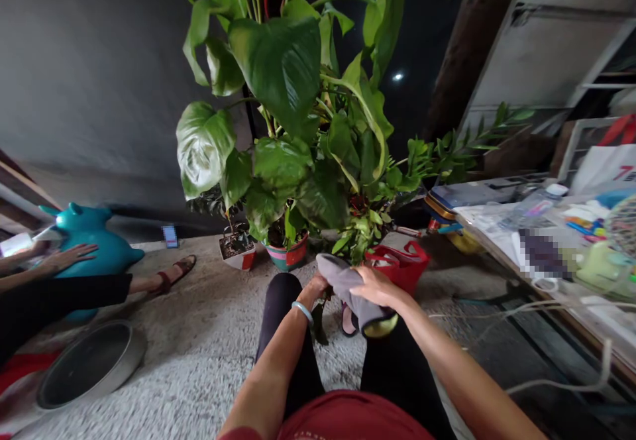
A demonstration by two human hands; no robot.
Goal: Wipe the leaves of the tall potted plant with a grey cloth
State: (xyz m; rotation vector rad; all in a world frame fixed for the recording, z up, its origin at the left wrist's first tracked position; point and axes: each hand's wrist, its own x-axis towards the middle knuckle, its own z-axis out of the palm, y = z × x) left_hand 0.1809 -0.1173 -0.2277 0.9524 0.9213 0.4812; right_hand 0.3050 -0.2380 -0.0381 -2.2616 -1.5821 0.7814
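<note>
The gray cloth (pixel 338 277) is between the two hands, right at the fingers. It looks soft and puffy, with a dark edge and a yellow-green patch at the near end. The right hand (pixel 373 287) grips it, fingers laid over the top. The left hand (pixel 317 287) is bent in at the other side; its fingertips are hidden, so I cannot tell what they hold. A dark leaf (pixel 320 327) hangs just under the left fingers. Past the fingers, a big green plant (pixel 283 62) and a striped pot (pixel 288 256) block the way. A red bag (pixel 405 271) sits just beyond the right fingers. Well left of the fingers, another person's hand (pixel 74 258) touches a blue toy (pixel 102 234).
</note>
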